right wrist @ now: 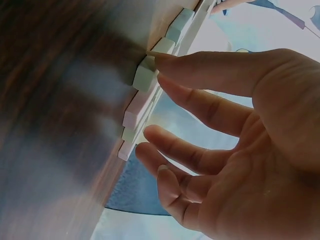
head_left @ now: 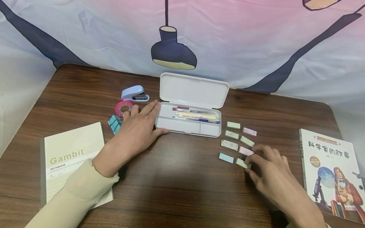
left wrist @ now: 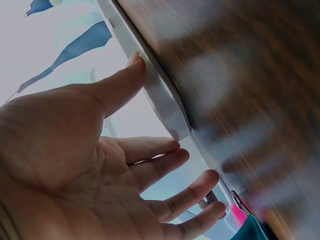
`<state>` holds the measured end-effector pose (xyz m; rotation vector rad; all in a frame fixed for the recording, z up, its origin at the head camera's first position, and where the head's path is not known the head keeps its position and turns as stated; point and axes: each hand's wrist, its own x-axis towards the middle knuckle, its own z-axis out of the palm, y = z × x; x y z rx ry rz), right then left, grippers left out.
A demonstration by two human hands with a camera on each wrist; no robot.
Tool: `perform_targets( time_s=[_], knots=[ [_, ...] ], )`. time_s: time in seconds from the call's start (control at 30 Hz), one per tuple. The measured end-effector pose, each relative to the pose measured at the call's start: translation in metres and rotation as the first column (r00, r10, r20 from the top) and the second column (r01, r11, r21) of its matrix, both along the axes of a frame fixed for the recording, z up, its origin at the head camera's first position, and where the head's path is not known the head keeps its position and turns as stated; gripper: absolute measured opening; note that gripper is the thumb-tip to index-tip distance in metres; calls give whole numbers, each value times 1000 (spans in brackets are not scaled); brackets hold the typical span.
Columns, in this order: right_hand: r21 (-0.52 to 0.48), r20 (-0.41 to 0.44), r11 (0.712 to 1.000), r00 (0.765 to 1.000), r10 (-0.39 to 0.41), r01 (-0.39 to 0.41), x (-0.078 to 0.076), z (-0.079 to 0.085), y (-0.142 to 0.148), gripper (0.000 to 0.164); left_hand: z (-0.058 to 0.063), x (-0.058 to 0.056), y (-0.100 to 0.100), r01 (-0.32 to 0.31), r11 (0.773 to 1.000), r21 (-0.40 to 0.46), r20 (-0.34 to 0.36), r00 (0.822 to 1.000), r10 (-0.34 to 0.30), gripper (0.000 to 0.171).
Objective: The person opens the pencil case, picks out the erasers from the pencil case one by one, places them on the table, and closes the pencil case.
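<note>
An open white pencil case (head_left: 182, 127) lies on the table with several pens (head_left: 196, 116) in its back compartment. My left hand (head_left: 139, 125) rests against its left end, thumb along the front edge and fingers extended. To the right of the case lie several small pastel block erasers: green, pink, white and a blue eraser (head_left: 226, 158). With thumb and index finger, my right hand (head_left: 275, 172) pinches the right end of the nearest green eraser (right wrist: 144, 75), which lies among the others. Its other fingers are loosely bent beside a pink eraser (head_left: 246, 151).
Behind my left hand are a light blue stapler (head_left: 134, 93), a pink tape roll (head_left: 118, 108) and teal binder clips (head_left: 114, 123). A notebook (head_left: 74, 142) lies partly under the left forearm. At the right is a book (head_left: 328, 171). A printed cloth (head_left: 119, 38) hangs behind the table.
</note>
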<state>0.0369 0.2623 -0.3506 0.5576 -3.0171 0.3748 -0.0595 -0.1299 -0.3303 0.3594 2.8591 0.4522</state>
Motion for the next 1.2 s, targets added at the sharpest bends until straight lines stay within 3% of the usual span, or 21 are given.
perform_targets(
  time_s=[0.13, 0.3, 0.47, 0.6, 0.77, 0.87, 0.93, 1.13, 1.2],
  knots=[
    [11, 31, 1000, 1000, -1, 0, 0, 3, 2, 38, -1, -1, 1, 4, 1000, 3, 3, 1000, -4, 89],
    [28, 150, 1000, 989, -9, 5, -3, 12, 7, 33, -1, -3, 3, 9, 1000, 6, 8, 1000, -9, 90],
    [-4, 227, 1000, 974, -20, 21, -17, 23, 4, 30, 0, -4, 2, 12, 1000, 15, 20, 1000, -12, 90],
    [-72, 248, 996, 969, -26, 46, -44, 33, -8, 41, 0, -5, 0, 5, 999, 37, 9, 1000, -5, 92],
    [-136, 311, 985, 949, -54, 101, -91, 42, -27, 63, -4, -11, -5, -10, 999, 51, -62, 998, 14, 100],
    [-165, 366, 975, 927, -82, 151, -118, 44, -37, 75, 2, -16, -6, -16, 997, 80, -78, 997, 22, 103],
    [-198, 394, 964, 915, -87, 177, -134, 44, -44, 82, 13, -19, -4, -20, 993, 114, -67, 997, 27, 103],
    [-298, 463, 919, 881, -96, 257, -165, 41, -66, 88, 25, -34, -1, -12, 982, 190, -99, 995, 32, 105],
    [-331, 463, 904, 881, -94, 271, -170, 39, -70, 85, 26, -38, 2, 1, 981, 196, -117, 993, 23, 104]
  ],
)
